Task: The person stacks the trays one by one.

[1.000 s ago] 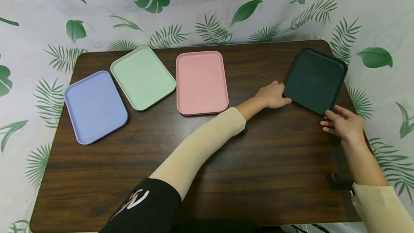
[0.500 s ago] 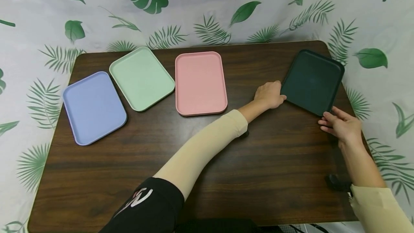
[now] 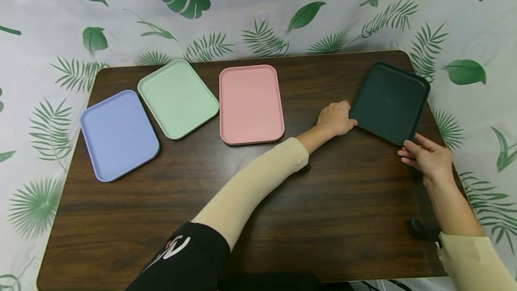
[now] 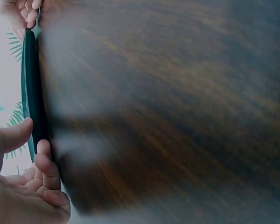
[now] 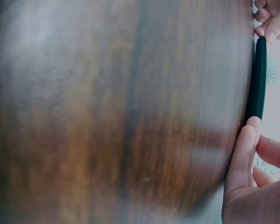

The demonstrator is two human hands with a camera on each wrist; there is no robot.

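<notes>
A dark green tray (image 3: 389, 102) lies at the right end of the table, set at a slant. My left hand (image 3: 335, 118) grips its near left corner, thumb toward me. At the near right corner, my right hand (image 3: 432, 156) pinches the rim between thumb and fingers. The left wrist view shows the tray's edge (image 4: 30, 84) side-on, between the left thumb (image 4: 18, 135) and curled fingers. From the right wrist, the same edge (image 5: 258, 79) runs from the right fingertips (image 5: 253, 123) up to the other hand.
Left of the green tray, a pink tray (image 3: 251, 104), a light green tray (image 3: 178, 99) and a blue tray (image 3: 120, 135) lie along the brown wooden table (image 3: 181, 219). Behind hangs a white leaf-print cloth (image 3: 242, 3). My left forearm (image 3: 250, 190) reaches across the table.
</notes>
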